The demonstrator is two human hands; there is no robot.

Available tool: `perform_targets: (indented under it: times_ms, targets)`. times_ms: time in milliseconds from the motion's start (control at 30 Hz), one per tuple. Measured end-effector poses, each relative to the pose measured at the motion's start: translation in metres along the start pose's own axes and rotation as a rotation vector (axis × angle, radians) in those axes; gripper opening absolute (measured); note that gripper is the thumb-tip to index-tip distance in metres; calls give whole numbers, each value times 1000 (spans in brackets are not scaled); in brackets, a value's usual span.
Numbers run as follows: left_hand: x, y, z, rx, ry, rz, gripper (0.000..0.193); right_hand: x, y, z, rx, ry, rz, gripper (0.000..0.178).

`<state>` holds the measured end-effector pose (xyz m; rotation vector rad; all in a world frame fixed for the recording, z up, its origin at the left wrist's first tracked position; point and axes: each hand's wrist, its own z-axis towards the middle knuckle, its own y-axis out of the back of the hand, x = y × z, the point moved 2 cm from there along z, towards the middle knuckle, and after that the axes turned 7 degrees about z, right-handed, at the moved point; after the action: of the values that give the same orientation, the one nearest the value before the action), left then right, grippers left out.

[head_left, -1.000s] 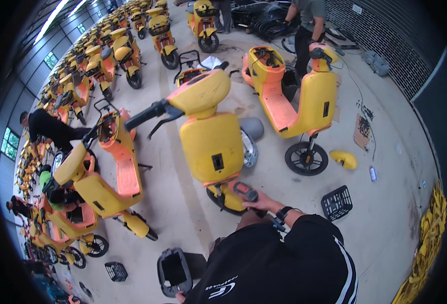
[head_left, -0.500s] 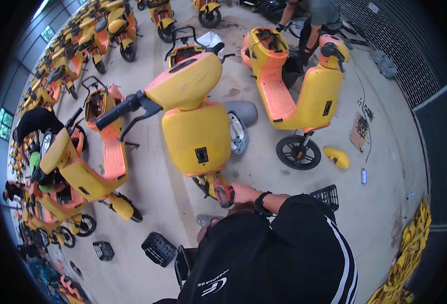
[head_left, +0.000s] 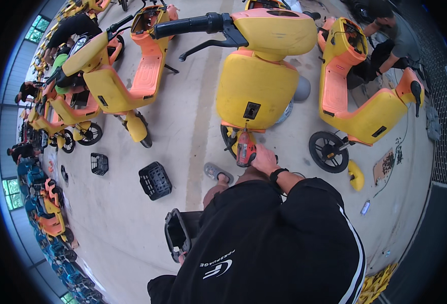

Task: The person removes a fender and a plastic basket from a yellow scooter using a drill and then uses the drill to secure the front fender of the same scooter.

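Note:
My right hand (head_left: 265, 159) is closed around a red and black cordless drill (head_left: 246, 148). The drill's bit points up at the lower front of a yellow electric scooter (head_left: 256, 88), just under the dark slot in its front panel. From this view I cannot tell whether the bit touches. Only a small part of my left hand (head_left: 182, 258) shows, against the lower edge of a dark plastic box (head_left: 175, 235) beside my body; its fingers are mostly hidden.
Another yellow scooter (head_left: 107, 91) stands at the left, and one more (head_left: 355, 111) at the right, where a person (head_left: 398, 40) bends. Black baskets (head_left: 155, 180) and a loose yellow fender (head_left: 355, 176) lie on the floor. A small can (head_left: 366, 207) lies farther right.
My view has shifted, so the scooters appear higher and farther right. The drill now tilts upward, its bit in sight under the front panel. More of the dark box shows.

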<state>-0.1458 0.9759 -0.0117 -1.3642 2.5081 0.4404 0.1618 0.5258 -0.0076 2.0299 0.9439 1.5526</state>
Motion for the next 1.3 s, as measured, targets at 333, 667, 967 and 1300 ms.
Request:
perform_targets:
  times_ms: [333,667,967,1300]
  targets:
    - [5,51,-4,-97,17,-71,25,-4,-5,-3,-112,20,35,47]
    - [15,69,-2,-151,28,-180,23,15,-5,5,-135,-111,254,49]
    - [40,102,-3,-244,29,-485,21,-11,-29,5,-170,-49,424,45]
    - [69,139,29,-280,57,-405,24,9,-18,10,-189,7,416,41]
